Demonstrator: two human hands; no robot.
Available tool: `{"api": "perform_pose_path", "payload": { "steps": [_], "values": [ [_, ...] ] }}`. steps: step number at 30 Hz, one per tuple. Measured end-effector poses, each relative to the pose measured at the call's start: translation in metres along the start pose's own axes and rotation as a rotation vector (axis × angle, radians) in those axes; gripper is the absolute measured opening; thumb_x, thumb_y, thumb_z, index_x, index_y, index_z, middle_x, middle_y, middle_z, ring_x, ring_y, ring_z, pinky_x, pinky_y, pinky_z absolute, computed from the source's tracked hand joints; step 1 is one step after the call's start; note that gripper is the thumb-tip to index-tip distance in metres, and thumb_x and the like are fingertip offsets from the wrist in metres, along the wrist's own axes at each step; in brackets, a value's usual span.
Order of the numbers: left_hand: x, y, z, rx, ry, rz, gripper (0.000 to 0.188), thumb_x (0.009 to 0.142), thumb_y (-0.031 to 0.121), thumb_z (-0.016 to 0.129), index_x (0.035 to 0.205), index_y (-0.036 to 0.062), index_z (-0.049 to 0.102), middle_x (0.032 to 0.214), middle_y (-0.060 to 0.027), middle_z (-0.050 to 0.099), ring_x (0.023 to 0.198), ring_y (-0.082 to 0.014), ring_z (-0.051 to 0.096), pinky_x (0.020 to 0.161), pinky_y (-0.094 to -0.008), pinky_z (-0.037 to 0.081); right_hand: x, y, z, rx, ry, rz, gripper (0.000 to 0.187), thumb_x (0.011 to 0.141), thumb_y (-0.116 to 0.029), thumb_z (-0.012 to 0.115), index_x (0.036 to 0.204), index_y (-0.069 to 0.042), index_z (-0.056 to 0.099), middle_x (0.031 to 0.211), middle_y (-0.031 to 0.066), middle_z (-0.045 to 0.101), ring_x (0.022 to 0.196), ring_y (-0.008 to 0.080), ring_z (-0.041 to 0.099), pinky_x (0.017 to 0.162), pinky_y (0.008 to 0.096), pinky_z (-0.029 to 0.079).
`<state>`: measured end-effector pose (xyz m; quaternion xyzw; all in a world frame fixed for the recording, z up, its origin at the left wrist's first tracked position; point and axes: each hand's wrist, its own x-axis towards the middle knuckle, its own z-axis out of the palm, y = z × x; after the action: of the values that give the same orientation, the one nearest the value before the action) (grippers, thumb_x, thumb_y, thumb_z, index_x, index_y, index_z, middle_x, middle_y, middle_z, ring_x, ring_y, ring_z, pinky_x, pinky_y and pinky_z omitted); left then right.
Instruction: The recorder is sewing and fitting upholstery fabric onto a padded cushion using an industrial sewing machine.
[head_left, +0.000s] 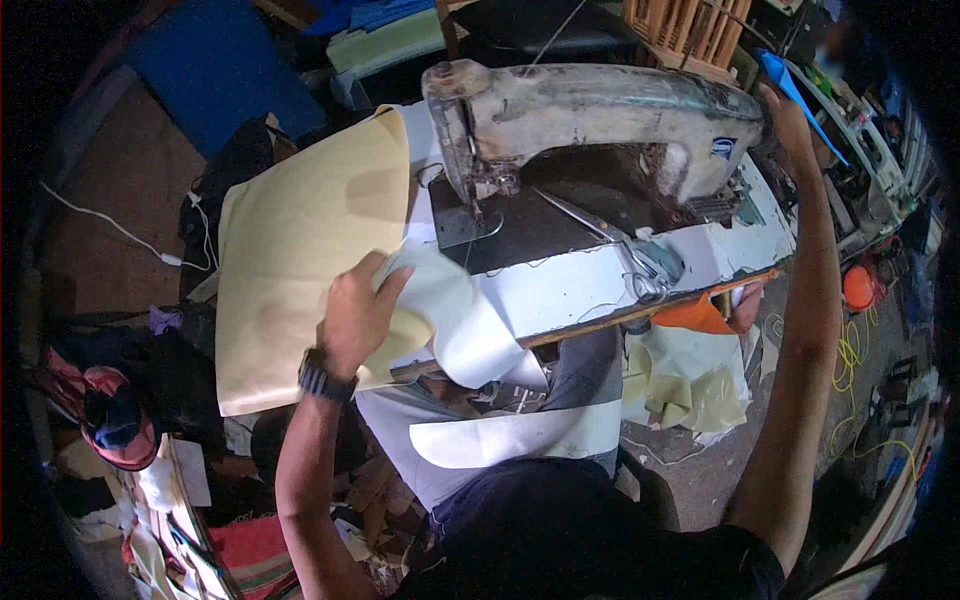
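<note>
A worn grey-white sewing machine [610,105] stands on a white-topped table [570,300]. My left hand [355,310] is closed on a large cream sheet of leather-like material [300,230], left of the needle. A folded piece with its pale underside [450,320] showing curls over the table's near edge beside that hand. At the machine's right end my right hand [787,125] wraps the handwheel, its fingers partly hidden. Metal scissors [600,230] lie partly open under the machine arm, next to a crumpled greyish scrap [660,262].
A pale curved cut piece [520,435] rests across my lap. Cream scraps [690,385] and an orange piece [695,315] are under the table's right side. A yellow cord [850,350] trails on the floor at right. A blue panel [215,75] stands behind at left.
</note>
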<state>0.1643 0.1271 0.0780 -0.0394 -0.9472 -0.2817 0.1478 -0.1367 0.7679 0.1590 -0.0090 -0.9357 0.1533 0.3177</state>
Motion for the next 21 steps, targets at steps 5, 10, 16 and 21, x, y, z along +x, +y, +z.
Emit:
{"api": "perform_pose_path", "payload": {
  "steps": [5,10,16,21],
  "values": [
    [-0.055,0.001,-0.018,-0.057,-0.008,-0.237,0.028,0.096,0.024,0.071,0.094,-0.0025,0.061,0.077,-0.0274,0.064,0.068,-0.0434,0.063,0.062,-0.043,0.05,-0.007,0.001,0.014,-0.216,0.055,-0.083,0.034,0.105,-0.023,0.051,0.134,-0.006,0.06,0.075,0.0213,0.063,0.068,0.0354,0.066,0.06,0.0468,0.051],
    [-0.062,0.005,-0.009,-0.105,0.111,-0.16,0.023,0.097,0.018,0.068,0.095,-0.004,0.061,0.073,-0.022,0.062,0.061,-0.0294,0.054,0.063,-0.0379,0.048,-0.058,0.022,0.039,0.154,0.378,-0.002,0.04,0.103,-0.019,0.051,0.142,-0.011,0.054,0.082,0.0208,0.07,0.07,0.0399,0.066,0.069,0.0494,0.053],
    [-0.095,0.01,-0.027,-0.317,0.033,-0.195,0.013,0.097,0.007,0.068,0.097,-0.0045,0.062,0.08,-0.0073,0.062,0.078,-0.0098,0.051,0.071,-0.0285,0.046,-0.075,-0.087,-0.059,-0.202,0.1,-0.22,0.031,0.103,-0.03,0.054,0.105,-0.002,0.066,0.095,0.0228,0.069,0.089,0.0417,0.068,0.077,0.0487,0.054],
    [-0.096,0.022,-0.02,-0.463,0.166,-0.272,0.02,0.099,0.014,0.068,0.097,-0.0047,0.062,0.083,-0.0064,0.061,0.082,-0.0097,0.05,0.075,-0.0282,0.045,-0.253,-0.199,-0.044,0.081,-0.511,-0.449,0.025,0.085,-0.012,0.071,0.106,-0.003,0.063,0.09,0.0173,0.07,0.08,0.0352,0.069,0.075,0.0455,0.055]
  ]
}}
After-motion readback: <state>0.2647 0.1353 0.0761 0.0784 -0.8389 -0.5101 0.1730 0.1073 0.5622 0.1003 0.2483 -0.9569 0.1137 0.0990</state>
